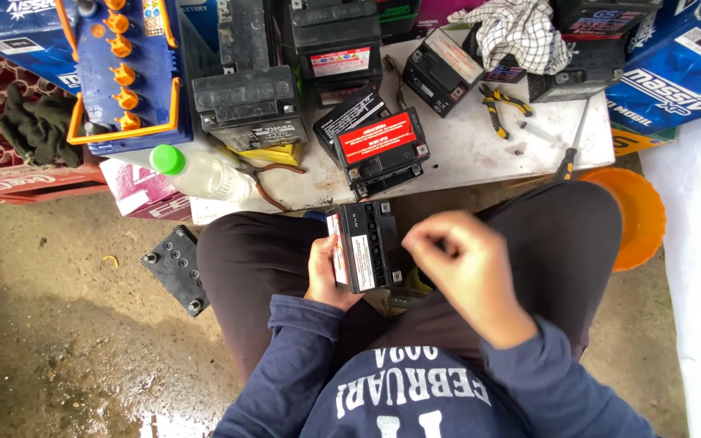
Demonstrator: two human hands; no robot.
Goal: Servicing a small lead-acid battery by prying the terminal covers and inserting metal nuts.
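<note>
Left hand (328, 276) gripped small black boxy battery (364, 246) over lap, off the white desk's (480, 150) front edge; right hand (456, 264) pinched shut, contents unclear. One-handed hold risked a drop.

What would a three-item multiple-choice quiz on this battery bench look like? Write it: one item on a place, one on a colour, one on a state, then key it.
1. Where is the small black battery with the white side label?
A. On the white table
B. In the left hand, over the lap
C. On the floor

2. What colour is the cap of the plastic bottle?
A. Green
B. Red
C. Blue

3. How is the right hand?
A. Flat on the table
B. Gripping the pliers
C. Curled loosely beside the battery, off it

Key:
1 B: the left hand clasps the battery's side above the knees.
2 A: the cap is bright green, on the bottle lying at the table edge.
3 C: its fingers are bent in mid-air; whether they pinch anything small cannot be told, and the yellow-handled pliers lie untouched.
</note>
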